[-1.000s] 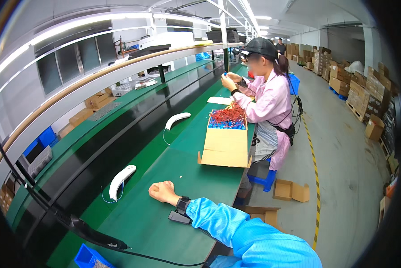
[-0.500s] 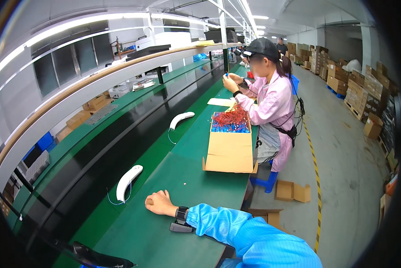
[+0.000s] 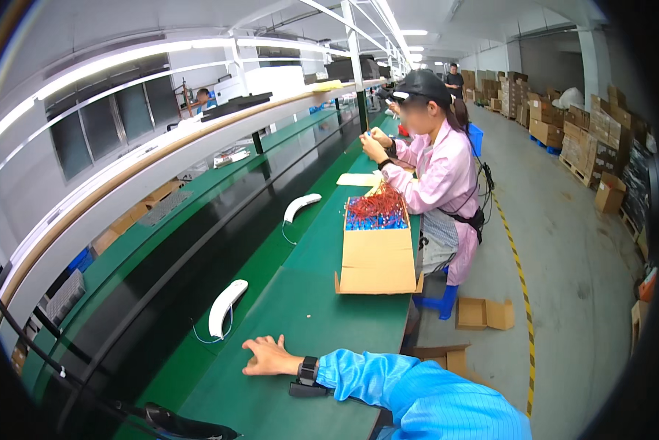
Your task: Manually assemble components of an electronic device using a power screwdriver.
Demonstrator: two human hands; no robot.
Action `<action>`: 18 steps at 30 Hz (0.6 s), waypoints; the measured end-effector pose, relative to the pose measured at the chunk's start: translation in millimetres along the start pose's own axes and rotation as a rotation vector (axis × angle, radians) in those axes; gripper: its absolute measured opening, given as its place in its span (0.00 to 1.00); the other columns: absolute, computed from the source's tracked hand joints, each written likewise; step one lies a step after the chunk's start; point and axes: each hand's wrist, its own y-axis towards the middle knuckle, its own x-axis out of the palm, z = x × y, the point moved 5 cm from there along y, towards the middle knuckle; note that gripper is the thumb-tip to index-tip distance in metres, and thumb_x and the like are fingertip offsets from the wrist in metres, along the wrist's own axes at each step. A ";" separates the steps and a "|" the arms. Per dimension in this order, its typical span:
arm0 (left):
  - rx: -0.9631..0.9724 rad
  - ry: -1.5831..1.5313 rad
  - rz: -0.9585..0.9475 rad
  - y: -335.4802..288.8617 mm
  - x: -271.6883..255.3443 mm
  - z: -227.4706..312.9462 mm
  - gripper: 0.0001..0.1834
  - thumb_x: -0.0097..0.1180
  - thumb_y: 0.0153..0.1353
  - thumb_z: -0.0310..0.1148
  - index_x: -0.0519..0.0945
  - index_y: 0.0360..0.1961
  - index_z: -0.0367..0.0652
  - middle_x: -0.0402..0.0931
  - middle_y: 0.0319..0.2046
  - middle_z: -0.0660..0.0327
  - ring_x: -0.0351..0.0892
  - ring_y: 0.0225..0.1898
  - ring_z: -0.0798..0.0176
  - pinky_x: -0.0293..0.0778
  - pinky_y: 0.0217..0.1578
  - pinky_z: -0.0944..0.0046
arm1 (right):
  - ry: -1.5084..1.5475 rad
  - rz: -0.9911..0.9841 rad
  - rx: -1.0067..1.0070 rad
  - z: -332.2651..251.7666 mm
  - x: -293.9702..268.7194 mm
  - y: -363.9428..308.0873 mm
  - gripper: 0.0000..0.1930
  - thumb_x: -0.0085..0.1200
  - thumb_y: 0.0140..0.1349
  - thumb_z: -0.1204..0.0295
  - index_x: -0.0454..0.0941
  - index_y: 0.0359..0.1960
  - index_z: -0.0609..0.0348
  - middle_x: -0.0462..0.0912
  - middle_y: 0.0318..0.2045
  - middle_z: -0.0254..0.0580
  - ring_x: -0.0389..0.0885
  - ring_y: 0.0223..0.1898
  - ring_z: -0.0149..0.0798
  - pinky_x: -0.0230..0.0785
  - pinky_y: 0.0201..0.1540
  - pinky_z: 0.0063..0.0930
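My right hand (image 3: 272, 357), in a blue sleeve with a black wristband, reaches over the green tabletop. Its fingers are spread and hold nothing; I cannot tell whether they touch the surface. Closest to it lies a white curved plastic piece (image 3: 225, 312) with a thin blue wire, on the green strip just beyond the hand. A second white curved piece (image 3: 300, 205), also with a wire, lies farther along that strip. My left hand is out of view. At the lower left edge is a black elongated object (image 3: 186, 422), only partly visible.
An open cardboard box (image 3: 377, 260) of blue parts with red wires stands ahead on the table. Beside it, a co-worker in pink (image 3: 439, 169) holds a small item. A long shelf (image 3: 146, 150) runs along the left. Cardboard boxes (image 3: 483, 314) lie on the floor right.
My right hand's fingers have gone from curled to spread. The view has shifted a little, so the box and white pieces appear lower.
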 end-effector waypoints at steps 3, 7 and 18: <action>0.009 -0.034 0.030 4.3 -1.3 0.0 0.03 0.55 0.48 0.17 0.76 0.27 0.29 0.72 0.28 0.51 0.72 0.29 0.56 0.70 0.31 0.61 | -0.062 -0.143 -0.014 -9.5 11.2 -4.6 0.38 0.58 0.44 0.53 0.58 0.55 0.56 0.62 0.50 0.53 0.52 0.58 0.55 0.35 0.54 0.72; 0.022 -0.068 0.045 2.4 -5.3 -4.3 0.04 0.56 0.48 0.17 0.76 0.27 0.30 0.72 0.27 0.51 0.71 0.28 0.56 0.70 0.29 0.62 | -0.080 -0.196 -0.037 -15.7 6.5 -7.7 0.38 0.57 0.45 0.54 0.57 0.56 0.56 0.61 0.52 0.53 0.50 0.60 0.54 0.35 0.55 0.70; 0.024 -0.118 -0.048 -2.1 -6.2 -16.0 0.07 0.58 0.45 0.17 0.75 0.27 0.32 0.68 0.28 0.55 0.70 0.30 0.60 0.69 0.29 0.66 | -0.005 -0.039 -0.060 2.0 21.6 8.0 0.38 0.56 0.46 0.54 0.55 0.58 0.56 0.63 0.52 0.53 0.55 0.58 0.53 0.42 0.59 0.57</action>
